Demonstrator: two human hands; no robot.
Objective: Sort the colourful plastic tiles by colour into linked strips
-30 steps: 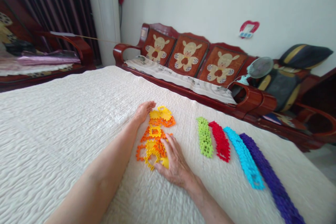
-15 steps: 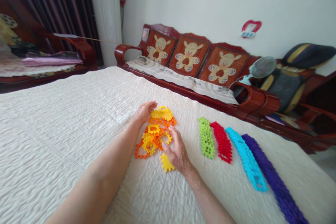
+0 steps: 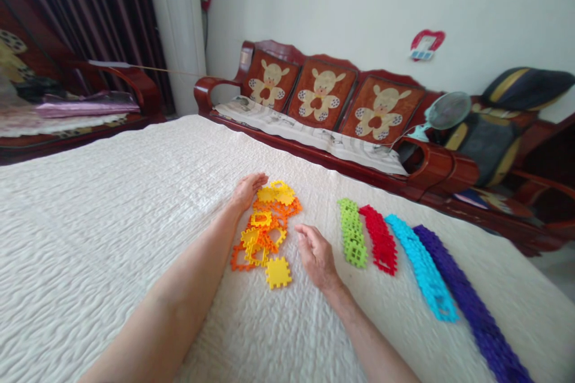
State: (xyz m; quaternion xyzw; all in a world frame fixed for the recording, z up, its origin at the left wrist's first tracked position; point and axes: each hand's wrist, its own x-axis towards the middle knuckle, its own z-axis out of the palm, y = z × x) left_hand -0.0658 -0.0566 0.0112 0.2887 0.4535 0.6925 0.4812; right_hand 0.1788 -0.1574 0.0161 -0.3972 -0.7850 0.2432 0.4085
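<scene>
On the white quilted cover, a loose pile of yellow plastic building tiles (image 3: 261, 219) and orange tiles (image 3: 241, 258) with toothed edges lies between my two hands. My left hand (image 3: 247, 190) rests along the far left side of the pile, fingers stretched out and holding nothing. To the right of the pile is my right hand (image 3: 318, 256), a little apart from it, its fingers loosely bent with nothing in them. A solid yellow square tile (image 3: 278, 273) lies flat at the pile's near end, closest to that hand.
Rows of tiles lie to the right: green (image 3: 353, 233), red (image 3: 380, 239), light blue (image 3: 422, 266) and purple (image 3: 471, 305). Beyond the quilted cover (image 3: 135, 191) stands a wooden sofa (image 3: 269, 46) with bear-patterned cushions (image 3: 318, 90). A small fan (image 3: 449, 111) is at its right end.
My right hand has drawn back to the right, away from the pile. The solid yellow square tile has shifted slightly left and is now uncovered. My left hand stays in place.
</scene>
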